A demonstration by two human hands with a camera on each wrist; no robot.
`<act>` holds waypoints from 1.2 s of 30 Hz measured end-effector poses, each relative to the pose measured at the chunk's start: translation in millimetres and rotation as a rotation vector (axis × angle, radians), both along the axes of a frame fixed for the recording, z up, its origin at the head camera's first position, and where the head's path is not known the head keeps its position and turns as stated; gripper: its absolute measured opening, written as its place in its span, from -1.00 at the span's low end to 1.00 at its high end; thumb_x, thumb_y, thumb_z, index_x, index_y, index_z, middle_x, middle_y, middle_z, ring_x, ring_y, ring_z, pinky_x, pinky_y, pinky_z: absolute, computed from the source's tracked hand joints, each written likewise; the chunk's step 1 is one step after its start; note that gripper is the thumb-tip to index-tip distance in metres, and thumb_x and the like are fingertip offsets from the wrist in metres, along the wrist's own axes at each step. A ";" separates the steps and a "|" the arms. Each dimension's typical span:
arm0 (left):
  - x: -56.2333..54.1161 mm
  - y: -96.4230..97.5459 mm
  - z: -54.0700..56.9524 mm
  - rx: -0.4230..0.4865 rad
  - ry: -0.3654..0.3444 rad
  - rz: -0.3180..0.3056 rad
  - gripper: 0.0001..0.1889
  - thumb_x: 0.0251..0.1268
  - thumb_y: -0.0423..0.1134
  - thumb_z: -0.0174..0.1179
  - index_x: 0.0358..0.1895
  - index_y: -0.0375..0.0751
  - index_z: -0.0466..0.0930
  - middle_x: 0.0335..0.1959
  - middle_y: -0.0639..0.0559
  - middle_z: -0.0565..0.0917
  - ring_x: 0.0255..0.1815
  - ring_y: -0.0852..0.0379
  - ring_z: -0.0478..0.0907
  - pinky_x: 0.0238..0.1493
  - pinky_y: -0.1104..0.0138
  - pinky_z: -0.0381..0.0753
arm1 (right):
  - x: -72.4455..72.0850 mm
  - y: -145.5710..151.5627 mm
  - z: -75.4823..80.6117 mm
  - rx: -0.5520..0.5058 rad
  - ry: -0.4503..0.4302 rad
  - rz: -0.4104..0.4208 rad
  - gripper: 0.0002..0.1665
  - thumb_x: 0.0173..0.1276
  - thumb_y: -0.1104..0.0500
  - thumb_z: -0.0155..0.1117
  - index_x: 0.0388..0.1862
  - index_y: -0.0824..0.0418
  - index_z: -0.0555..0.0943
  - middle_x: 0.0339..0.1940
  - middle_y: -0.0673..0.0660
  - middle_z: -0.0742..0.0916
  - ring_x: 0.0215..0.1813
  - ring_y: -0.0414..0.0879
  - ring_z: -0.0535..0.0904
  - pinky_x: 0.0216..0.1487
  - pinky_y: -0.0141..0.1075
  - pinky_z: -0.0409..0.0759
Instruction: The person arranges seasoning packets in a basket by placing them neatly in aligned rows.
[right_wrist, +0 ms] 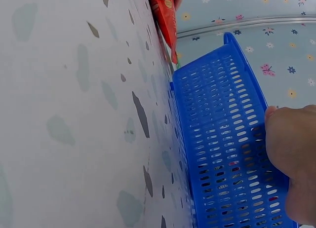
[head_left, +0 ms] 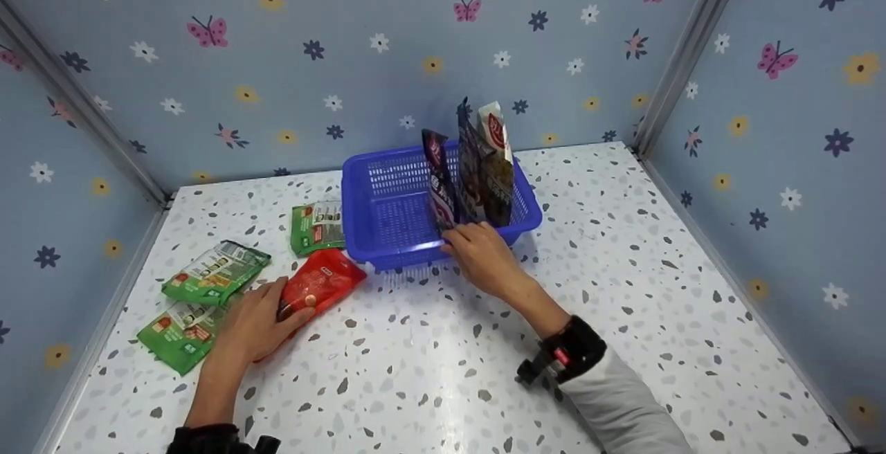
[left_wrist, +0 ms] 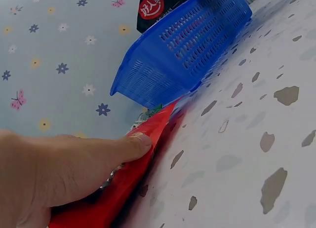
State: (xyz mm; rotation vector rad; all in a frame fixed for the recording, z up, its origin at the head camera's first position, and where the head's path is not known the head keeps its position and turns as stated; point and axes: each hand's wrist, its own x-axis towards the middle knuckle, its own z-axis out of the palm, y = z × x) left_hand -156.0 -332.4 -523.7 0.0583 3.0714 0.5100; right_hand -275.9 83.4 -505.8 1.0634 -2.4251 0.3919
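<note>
My left hand (head_left: 257, 322) grips a red food packet (head_left: 324, 279) on the tabletop, its thumb lying along the near side in the left wrist view. The packet's far corner points at a blue plastic basket (head_left: 394, 260). My right hand (head_left: 482, 258) holds the basket's near rim, fingers bent over the edge; the right wrist view shows the slotted side wall below it. Inside the basket's right half stand a dark purple packet (head_left: 439, 180), a black packet (head_left: 470, 163) and a brown-and-white packet (head_left: 496, 170). The basket's left half shows its bare floor.
Two green packets (head_left: 216, 274) overlap to the left of my left hand. Another green packet (head_left: 315, 228) lies against the basket's left side. A patterned wall (head_left: 387, 59) rises close behind the basket, with side walls left and right of the speckled table (head_left: 415, 371).
</note>
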 end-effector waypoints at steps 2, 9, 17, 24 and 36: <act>0.4 0.1 0.0 0.018 -0.007 0.004 0.08 0.54 0.41 0.32 0.71 -0.45 0.29 0.51 -0.65 0.52 0.44 -0.69 0.53 0.40 -0.50 0.54 | 0.4 -0.3 -0.4 -0.005 -0.008 0.002 -0.61 0.82 0.01 0.17 0.23 0.26 0.77 0.04 0.17 0.90 0.05 0.09 0.84 0.05 -0.09 0.72; 1.9 -0.6 4.4 0.109 -0.099 0.034 0.20 0.38 0.43 0.47 0.71 -0.49 0.26 0.50 -0.63 0.51 0.37 -0.52 0.57 0.32 -0.43 0.64 | 0.4 -1.3 -1.1 0.000 -0.015 0.001 -0.60 0.83 0.01 0.17 0.25 0.26 0.77 0.06 0.18 0.90 0.06 0.10 0.84 0.08 -0.09 0.73; 5.6 -1.7 8.4 0.186 -0.157 0.036 0.21 0.15 0.39 0.65 0.53 -0.57 0.41 0.25 -0.43 0.60 0.11 -0.23 0.59 0.01 -0.04 0.72 | 1.0 -0.4 -1.3 -0.007 -0.026 0.005 -0.61 0.81 0.02 0.20 0.26 0.26 0.76 0.08 0.17 0.90 0.07 0.09 0.84 0.10 -0.09 0.74; 8.3 -3.3 14.9 0.280 -0.176 0.004 0.01 0.11 0.22 0.74 0.37 -0.41 0.44 0.07 -0.27 0.75 -0.06 -0.06 0.68 -0.15 0.17 0.69 | -0.3 0.3 -2.4 -0.037 0.064 0.030 -0.68 0.79 0.06 0.24 0.18 0.26 0.77 -0.03 0.15 0.89 -0.01 0.09 0.83 -0.01 -0.09 0.69; 17.8 -16.8 28.5 0.351 -0.037 0.071 0.11 0.18 0.33 0.68 0.54 -0.31 0.32 0.29 -0.35 0.70 0.19 -0.23 0.70 0.08 0.00 0.77 | 0.8 -0.3 -2.7 -0.027 0.019 0.008 -0.63 0.82 0.02 0.19 0.22 0.25 0.77 0.02 0.15 0.90 0.04 0.08 0.84 0.04 -0.10 0.71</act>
